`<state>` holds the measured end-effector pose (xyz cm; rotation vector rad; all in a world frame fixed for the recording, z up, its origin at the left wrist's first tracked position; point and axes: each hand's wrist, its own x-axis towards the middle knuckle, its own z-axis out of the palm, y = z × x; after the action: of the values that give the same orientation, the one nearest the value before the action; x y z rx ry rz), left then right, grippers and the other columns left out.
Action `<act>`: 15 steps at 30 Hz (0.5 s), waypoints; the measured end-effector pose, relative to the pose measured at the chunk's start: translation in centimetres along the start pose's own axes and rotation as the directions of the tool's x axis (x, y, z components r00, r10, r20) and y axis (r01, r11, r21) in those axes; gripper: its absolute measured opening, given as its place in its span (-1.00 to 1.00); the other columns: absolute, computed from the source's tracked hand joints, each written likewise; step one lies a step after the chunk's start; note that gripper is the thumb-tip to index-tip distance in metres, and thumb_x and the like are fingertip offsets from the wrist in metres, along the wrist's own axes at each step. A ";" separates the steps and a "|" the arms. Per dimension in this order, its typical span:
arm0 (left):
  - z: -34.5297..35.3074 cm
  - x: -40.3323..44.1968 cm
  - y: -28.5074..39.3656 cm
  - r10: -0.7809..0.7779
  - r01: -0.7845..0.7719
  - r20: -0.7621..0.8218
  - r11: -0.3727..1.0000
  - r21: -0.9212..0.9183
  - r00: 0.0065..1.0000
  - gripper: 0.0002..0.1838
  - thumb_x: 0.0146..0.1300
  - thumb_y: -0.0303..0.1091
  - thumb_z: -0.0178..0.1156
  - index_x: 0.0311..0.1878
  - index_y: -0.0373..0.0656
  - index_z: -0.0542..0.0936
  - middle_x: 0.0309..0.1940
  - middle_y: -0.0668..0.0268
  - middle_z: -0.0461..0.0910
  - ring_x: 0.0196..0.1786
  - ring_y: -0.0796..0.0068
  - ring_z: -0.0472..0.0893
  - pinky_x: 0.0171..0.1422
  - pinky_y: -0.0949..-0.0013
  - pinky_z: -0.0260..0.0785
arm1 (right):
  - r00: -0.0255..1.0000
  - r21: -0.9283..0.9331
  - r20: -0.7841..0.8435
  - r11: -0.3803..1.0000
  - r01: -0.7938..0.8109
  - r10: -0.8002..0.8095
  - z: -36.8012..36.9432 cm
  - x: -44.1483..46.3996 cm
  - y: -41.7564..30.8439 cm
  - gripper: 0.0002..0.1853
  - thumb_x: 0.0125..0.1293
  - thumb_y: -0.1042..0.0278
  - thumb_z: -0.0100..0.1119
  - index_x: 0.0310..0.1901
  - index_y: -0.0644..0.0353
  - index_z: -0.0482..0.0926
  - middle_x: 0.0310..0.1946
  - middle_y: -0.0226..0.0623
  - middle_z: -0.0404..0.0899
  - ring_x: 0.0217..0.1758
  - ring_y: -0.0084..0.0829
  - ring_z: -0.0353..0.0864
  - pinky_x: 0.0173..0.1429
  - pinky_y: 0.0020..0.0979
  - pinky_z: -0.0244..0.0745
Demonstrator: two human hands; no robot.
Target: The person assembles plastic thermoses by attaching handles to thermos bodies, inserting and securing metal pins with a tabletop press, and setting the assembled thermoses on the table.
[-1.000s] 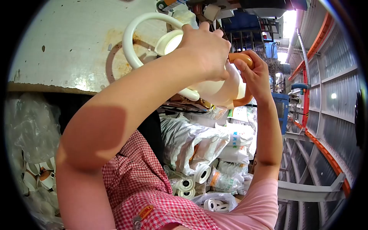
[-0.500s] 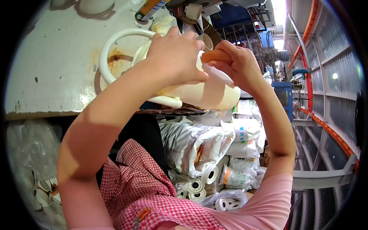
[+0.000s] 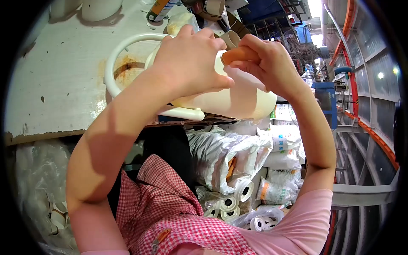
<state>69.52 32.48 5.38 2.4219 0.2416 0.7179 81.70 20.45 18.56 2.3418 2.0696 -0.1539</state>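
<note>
A cream, rounded jug-like vessel [image 3: 242, 100] lies on its side at the table edge. My left hand [image 3: 187, 61] is curved over its upper part, thumb toward the right, holding it. In my right hand [image 3: 272, 66] is an orange curved handle piece [image 3: 240, 55], pinched between thumb and fingers, its end against the vessel near the left fingertips. A thick white ring-shaped tube [image 3: 111, 70] shows left of the vessel and comes out below my left forearm; its middle is hidden by my left hand and forearm.
On the white table [image 3: 51, 89] are white vessels [image 3: 100, 8], an orange-and-blue can [image 3: 161, 8] and a cardboard-coloured tube [image 3: 229, 39]. Below are white sacks [image 3: 225, 153] and several white rings [image 3: 229, 204]. A clear plastic bag [image 3: 40, 170] hangs at left.
The orange piece, first a loop at the vessel's right side, is now at its upper side in my right hand. The vessel and both hands have shifted left and the vessel has turned.
</note>
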 end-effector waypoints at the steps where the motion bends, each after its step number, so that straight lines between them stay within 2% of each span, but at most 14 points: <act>1: -0.1 0.0 0.0 -0.001 0.001 -0.001 1.000 -0.014 1.000 -0.29 -0.02 0.16 0.46 0.16 -0.06 0.64 0.10 0.27 0.60 0.21 0.13 0.52 0.27 0.08 0.48 | 0.999 -0.027 0.001 0.999 0.042 -0.042 -0.1 0.0 0.1 -0.75 0.25 0.29 0.39 -0.27 0.20 0.48 -0.26 -0.41 0.80 -0.34 -0.18 0.72 -0.24 -0.27 0.57; 2: -0.2 0.1 0.1 -0.004 0.004 0.001 1.000 -0.029 1.000 -0.29 -0.02 0.15 0.47 0.16 -0.06 0.63 0.10 0.25 0.60 0.20 0.11 0.53 0.27 0.09 0.47 | 0.997 -0.053 0.004 0.995 0.082 -0.082 -0.2 0.0 0.1 -0.75 0.26 0.30 0.38 -0.26 0.21 0.49 -0.26 -0.41 0.80 -0.34 -0.18 0.72 -0.23 -0.28 0.57; 3: -0.2 0.2 0.2 -0.002 0.003 0.016 1.000 -0.024 1.000 -0.29 -0.02 0.15 0.47 0.16 -0.06 0.63 0.10 0.25 0.60 0.20 0.11 0.53 0.27 0.09 0.47 | 0.999 -0.096 0.014 0.994 0.054 -0.053 -0.3 -0.1 -0.1 -0.77 0.25 0.32 0.38 -0.27 0.21 0.50 -0.27 -0.44 0.80 -0.30 -0.20 0.74 -0.20 -0.30 0.59; 4: 0.1 0.4 0.1 0.020 -0.020 -0.007 1.000 -0.010 1.000 -0.28 -0.02 0.16 0.47 0.16 -0.07 0.63 0.11 0.22 0.59 0.19 0.08 0.53 0.28 0.08 0.47 | 0.998 -0.093 0.009 0.994 0.055 -0.054 -0.2 -0.2 -0.1 -0.81 0.28 0.35 0.35 -0.22 0.23 0.54 -0.25 -0.34 0.80 -0.26 -0.20 0.76 -0.17 -0.31 0.61; 5: 0.5 0.2 -0.3 0.028 -0.028 -0.019 1.000 0.004 0.999 -0.27 -0.03 0.17 0.47 0.16 -0.08 0.63 0.11 0.19 0.59 0.18 0.06 0.53 0.28 0.08 0.47 | 1.000 0.124 -0.019 0.992 0.011 -0.009 0.5 -0.3 0.8 -0.82 0.29 0.37 0.33 -0.19 0.25 0.57 -0.25 -0.25 0.79 -0.26 -0.18 0.76 -0.16 -0.30 0.62; 6: 0.8 -0.1 -0.4 0.050 -0.052 -0.068 0.998 -0.028 0.996 -0.31 0.02 0.12 0.48 0.14 -0.13 0.63 0.09 0.17 0.61 0.17 0.16 0.57 0.28 0.13 0.45 | 0.999 0.355 -0.018 0.935 -0.030 0.039 1.7 -0.5 1.8 -0.83 0.30 0.39 0.31 -0.15 0.26 0.60 -0.25 -0.16 0.78 -0.26 -0.17 0.76 -0.15 -0.30 0.64; 7: -0.7 -0.3 0.0 0.058 -0.058 0.000 0.997 -0.044 0.998 -0.35 0.09 0.12 0.38 0.13 -0.17 0.64 0.14 0.08 0.60 0.19 0.06 0.57 0.30 0.11 0.45 | 0.994 0.357 -0.052 0.932 -0.067 0.091 1.9 -0.4 1.7 -0.81 0.26 0.35 0.31 -0.19 0.29 0.66 -0.31 -0.03 0.75 -0.29 -0.11 0.75 -0.16 -0.25 0.65; 8: -1.5 -0.5 0.2 0.064 -0.063 0.028 0.997 -0.040 0.998 -0.36 0.11 0.11 0.33 0.13 -0.18 0.65 0.14 0.04 0.61 0.20 0.01 0.57 0.31 0.11 0.45 | 0.987 0.127 0.077 0.981 -0.149 0.140 1.0 -0.5 0.8 -0.90 0.41 0.53 0.23 -0.11 0.27 0.52 -0.15 -0.30 0.76 -0.14 -0.65 0.65 -0.07 -0.49 0.60; 9: -2.2 -0.7 0.3 0.071 -0.069 0.055 0.997 -0.037 0.996 -0.38 0.14 0.11 0.28 0.12 -0.20 0.65 0.15 0.00 0.61 0.21 -0.03 0.57 0.31 0.10 0.46 | 0.996 0.017 0.067 0.998 -0.055 0.054 0.7 -0.4 1.0 -0.87 0.41 0.51 0.25 -0.08 0.27 0.53 -0.14 -0.30 0.76 -0.15 -0.63 0.65 -0.06 -0.48 0.60; 10: -2.6 -0.7 0.4 0.043 -0.039 0.088 0.998 -0.048 0.995 -0.39 0.13 0.09 0.29 0.10 -0.20 0.67 0.12 0.00 0.62 0.21 -0.03 0.57 0.30 0.10 0.47 | 0.997 -0.062 0.052 0.997 -0.052 0.055 0.8 -0.6 2.3 -0.84 0.43 0.46 0.25 -0.02 0.25 0.54 -0.15 -0.29 0.75 -0.15 -0.59 0.66 -0.03 -0.47 0.60; 11: -3.0 -0.7 0.5 0.016 -0.009 0.120 0.998 -0.057 0.993 -0.40 0.11 0.08 0.30 0.08 -0.20 0.68 0.09 0.01 0.64 0.21 -0.02 0.57 0.28 0.10 0.48 | 0.998 -0.051 0.065 0.998 -0.020 0.024 0.8 -0.7 2.9 -0.82 0.44 0.44 0.25 0.00 0.24 0.54 -0.14 -0.28 0.75 -0.14 -0.57 0.67 -0.02 -0.47 0.60; 13: -3.4 -1.7 0.9 -0.018 0.026 0.080 0.996 -0.090 0.997 -0.42 0.07 0.06 0.31 0.04 -0.20 0.70 0.07 0.03 0.66 0.19 -0.01 0.58 0.27 0.09 0.49 | 0.997 -0.040 0.069 0.999 0.021 -0.018 0.9 -0.7 3.3 -0.80 0.45 0.42 0.25 0.03 0.24 0.54 -0.13 -0.27 0.74 -0.13 -0.55 0.68 0.00 -0.46 0.61; 15: -3.7 -2.2 1.3 -0.051 0.057 0.072 0.995 -0.082 0.996 -0.42 0.05 0.06 0.32 0.02 -0.20 0.71 0.06 0.04 0.67 0.19 0.00 0.59 0.27 0.09 0.50 | 0.997 -0.057 0.061 0.998 -0.033 0.036 0.8 -0.9 3.2 -0.79 0.46 0.38 0.25 0.04 0.24 0.54 -0.11 -0.25 0.73 -0.12 -0.51 0.69 0.02 -0.47 0.60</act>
<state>65.65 32.52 7.75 2.3469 0.2427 0.6065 84.72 19.12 17.65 2.3090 1.9782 -0.1638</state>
